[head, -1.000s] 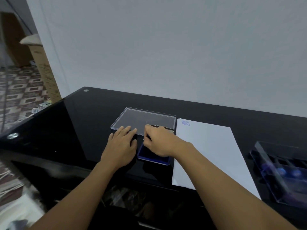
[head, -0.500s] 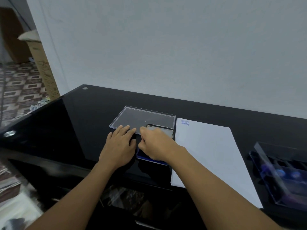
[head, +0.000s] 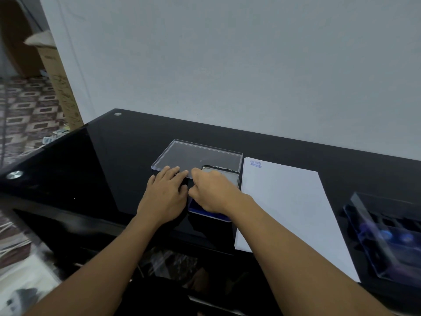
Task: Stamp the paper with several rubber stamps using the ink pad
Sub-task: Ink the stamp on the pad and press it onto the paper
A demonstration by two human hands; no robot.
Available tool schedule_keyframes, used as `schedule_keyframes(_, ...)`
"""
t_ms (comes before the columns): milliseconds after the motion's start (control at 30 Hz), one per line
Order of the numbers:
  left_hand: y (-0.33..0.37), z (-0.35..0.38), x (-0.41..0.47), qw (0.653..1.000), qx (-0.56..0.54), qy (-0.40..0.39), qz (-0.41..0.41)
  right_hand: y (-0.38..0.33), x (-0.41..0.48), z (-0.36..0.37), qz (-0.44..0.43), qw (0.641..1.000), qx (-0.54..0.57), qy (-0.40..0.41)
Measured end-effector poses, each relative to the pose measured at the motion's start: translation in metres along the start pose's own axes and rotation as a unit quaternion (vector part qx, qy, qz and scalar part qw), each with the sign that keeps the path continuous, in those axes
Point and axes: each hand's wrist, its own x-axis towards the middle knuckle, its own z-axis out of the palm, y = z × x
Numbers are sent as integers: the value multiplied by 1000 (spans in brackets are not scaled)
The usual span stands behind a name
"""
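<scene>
left hand [head: 164, 197] lies flat, fingers straight and together. right hand [head: 214, 193] sits just beside it, fingers curled under.

Right hand [head: 213, 192] over ink pad [head: 196, 206]

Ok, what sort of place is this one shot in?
Probably a room in a home: a glossy black table against a plain wall, with a patterned floor and a cardboard box on the left.

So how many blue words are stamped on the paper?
2. Both are at the paper's far left corner: the upper AMENDED print and the lower AMENDED print right beneath it. The right forearm covers some paper, so more may be hidden.
</scene>
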Motion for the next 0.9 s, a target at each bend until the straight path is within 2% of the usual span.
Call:
schedule_keyframes(267, 2, -1, -2, 1000, -3, 7, -5, 4, -6, 4, 9, 999, 19, 26)
schedule_keyframes(900, 1, 0, -2, 1000, 5, 7, 5, -4, -4, 2, 16, 999, 25, 22)
